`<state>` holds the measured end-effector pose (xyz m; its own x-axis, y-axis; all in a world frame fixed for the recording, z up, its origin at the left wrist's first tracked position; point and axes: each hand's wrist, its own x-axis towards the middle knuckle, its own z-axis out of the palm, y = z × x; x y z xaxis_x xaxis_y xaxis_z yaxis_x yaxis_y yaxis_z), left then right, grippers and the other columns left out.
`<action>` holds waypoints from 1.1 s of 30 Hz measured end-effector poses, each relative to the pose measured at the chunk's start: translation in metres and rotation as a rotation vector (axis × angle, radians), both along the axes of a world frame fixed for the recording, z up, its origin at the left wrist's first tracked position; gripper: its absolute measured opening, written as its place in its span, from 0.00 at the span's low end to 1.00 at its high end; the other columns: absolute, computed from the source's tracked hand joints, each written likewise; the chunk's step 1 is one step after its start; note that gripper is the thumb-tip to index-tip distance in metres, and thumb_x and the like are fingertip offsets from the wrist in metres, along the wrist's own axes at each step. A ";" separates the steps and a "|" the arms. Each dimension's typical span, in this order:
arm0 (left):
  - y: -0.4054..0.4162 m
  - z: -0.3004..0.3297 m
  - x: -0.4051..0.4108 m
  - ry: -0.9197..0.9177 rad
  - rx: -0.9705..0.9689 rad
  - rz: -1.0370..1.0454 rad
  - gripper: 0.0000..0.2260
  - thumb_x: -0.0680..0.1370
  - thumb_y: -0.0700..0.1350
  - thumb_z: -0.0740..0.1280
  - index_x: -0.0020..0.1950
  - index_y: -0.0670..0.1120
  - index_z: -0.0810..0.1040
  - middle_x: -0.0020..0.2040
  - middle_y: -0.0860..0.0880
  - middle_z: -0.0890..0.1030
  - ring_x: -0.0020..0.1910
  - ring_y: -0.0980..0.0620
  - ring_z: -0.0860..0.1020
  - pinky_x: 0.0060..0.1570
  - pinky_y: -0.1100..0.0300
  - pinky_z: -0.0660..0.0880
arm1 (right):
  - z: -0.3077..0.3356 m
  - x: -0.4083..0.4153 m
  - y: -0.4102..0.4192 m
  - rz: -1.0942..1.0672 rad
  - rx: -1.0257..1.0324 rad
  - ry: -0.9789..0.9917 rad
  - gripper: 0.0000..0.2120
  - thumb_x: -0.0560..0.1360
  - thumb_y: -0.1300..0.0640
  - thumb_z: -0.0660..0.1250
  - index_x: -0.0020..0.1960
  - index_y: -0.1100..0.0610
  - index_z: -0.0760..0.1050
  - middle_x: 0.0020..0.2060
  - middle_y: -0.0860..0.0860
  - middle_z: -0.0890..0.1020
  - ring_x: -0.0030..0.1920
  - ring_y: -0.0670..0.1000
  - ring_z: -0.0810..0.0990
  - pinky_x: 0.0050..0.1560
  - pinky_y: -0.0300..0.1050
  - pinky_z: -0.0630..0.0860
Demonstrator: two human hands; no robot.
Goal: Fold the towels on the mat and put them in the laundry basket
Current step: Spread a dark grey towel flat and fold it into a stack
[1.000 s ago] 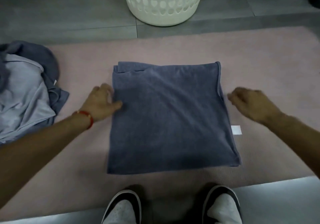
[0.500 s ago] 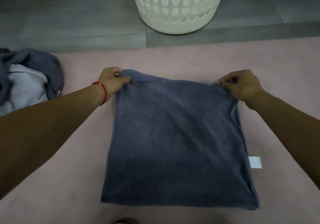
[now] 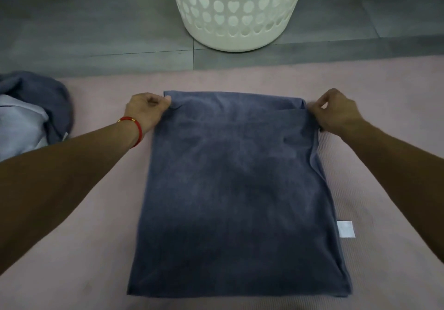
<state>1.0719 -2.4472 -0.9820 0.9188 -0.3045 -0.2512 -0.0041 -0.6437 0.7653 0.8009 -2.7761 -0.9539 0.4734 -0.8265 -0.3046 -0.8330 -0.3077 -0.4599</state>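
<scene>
A dark blue towel (image 3: 237, 189), folded into a rectangle, lies flat in the middle of the pink mat (image 3: 101, 237). My left hand (image 3: 147, 110) pinches its far left corner. My right hand (image 3: 336, 112) pinches the far right corner, where the top layer is lifted a little off the layer beneath. A white label (image 3: 346, 229) sticks out on the towel's right edge. The white laundry basket (image 3: 240, 14), with heart-shaped holes, stands on the grey floor just beyond the mat, straight ahead.
A loose heap of towels (image 3: 31, 115), dark blue and pale lilac, lies at the mat's left edge. Grey floor tiles (image 3: 84, 26) surround the basket. A red band is on my left wrist.
Both hands went from the towel's sides up to its far corners and took hold of them. The far edge now shows a second layer beneath the lifted top one.
</scene>
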 end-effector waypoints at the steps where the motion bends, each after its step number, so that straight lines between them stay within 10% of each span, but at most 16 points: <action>1: -0.005 0.001 0.002 0.004 0.023 -0.017 0.12 0.74 0.60 0.72 0.41 0.52 0.82 0.44 0.53 0.84 0.47 0.49 0.81 0.58 0.50 0.79 | 0.002 0.004 -0.004 0.013 0.012 0.029 0.20 0.78 0.43 0.68 0.61 0.57 0.73 0.55 0.60 0.81 0.47 0.63 0.83 0.53 0.57 0.82; 11: -0.039 0.000 0.016 -0.062 0.003 0.143 0.05 0.77 0.48 0.73 0.42 0.49 0.83 0.45 0.50 0.83 0.46 0.51 0.80 0.59 0.55 0.79 | -0.013 0.034 -0.014 0.180 -0.099 0.115 0.14 0.75 0.48 0.74 0.57 0.54 0.81 0.55 0.59 0.83 0.55 0.62 0.81 0.56 0.51 0.78; 21: -0.018 0.004 0.022 0.041 -0.324 0.357 0.06 0.76 0.43 0.73 0.39 0.48 0.82 0.40 0.51 0.82 0.43 0.51 0.81 0.50 0.55 0.82 | 0.007 0.037 -0.032 -0.103 0.318 -0.535 0.08 0.75 0.60 0.75 0.52 0.53 0.79 0.39 0.53 0.82 0.36 0.49 0.82 0.34 0.40 0.80; 27: -0.025 0.007 0.031 0.043 -0.310 0.351 0.05 0.75 0.45 0.75 0.40 0.49 0.83 0.42 0.52 0.84 0.43 0.55 0.82 0.49 0.59 0.82 | 0.006 0.041 -0.053 0.087 -0.133 -0.255 0.05 0.76 0.54 0.71 0.45 0.53 0.85 0.35 0.54 0.84 0.34 0.50 0.83 0.32 0.28 0.76; 33: -0.031 0.006 0.041 0.097 -0.312 0.390 0.06 0.73 0.45 0.77 0.38 0.49 0.82 0.41 0.51 0.83 0.43 0.52 0.82 0.46 0.58 0.82 | 0.030 0.057 -0.071 -0.159 0.397 -0.431 0.01 0.77 0.59 0.71 0.47 0.55 0.82 0.44 0.51 0.85 0.44 0.49 0.83 0.43 0.41 0.82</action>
